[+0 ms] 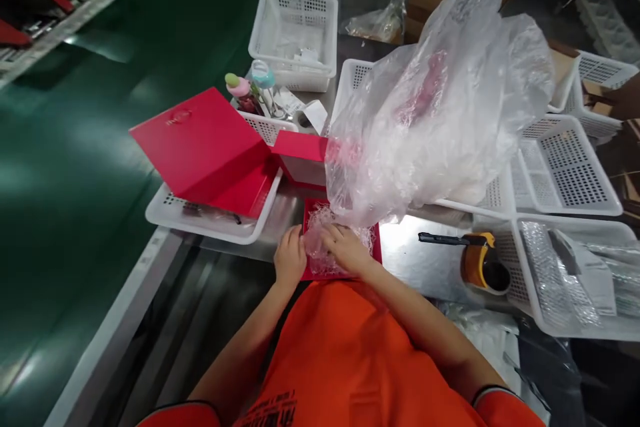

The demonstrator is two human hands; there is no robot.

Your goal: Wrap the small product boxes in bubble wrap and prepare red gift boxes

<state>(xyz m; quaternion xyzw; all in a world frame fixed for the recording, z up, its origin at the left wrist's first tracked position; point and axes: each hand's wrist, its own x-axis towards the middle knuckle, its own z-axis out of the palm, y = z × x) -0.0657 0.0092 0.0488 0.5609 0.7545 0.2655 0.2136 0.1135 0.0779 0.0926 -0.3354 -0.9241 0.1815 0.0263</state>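
An open red box (377, 253) filled with pale shredded filler (365, 235) sits right in front of my body. Over its left part lies a crumpled, pinkish see-through plastic film (315, 241). My right hand (347, 250) reaches in from the right, its fingers pinched on the film above the filler. At the box's left edge, my left hand (291, 257) is closed with curled fingertips against the film's left side. Whether anything is wrapped inside the film cannot be made out.
A red folder-like box (210, 147) lies open on a white tray (225, 232) at left. Behind stands another red box (303, 153). A big clear plastic bag (425, 127) bulges close on the right. A tape dispenser (483, 263) and white baskets (570, 160) are farther right; a green conveyor (75, 200) runs left.
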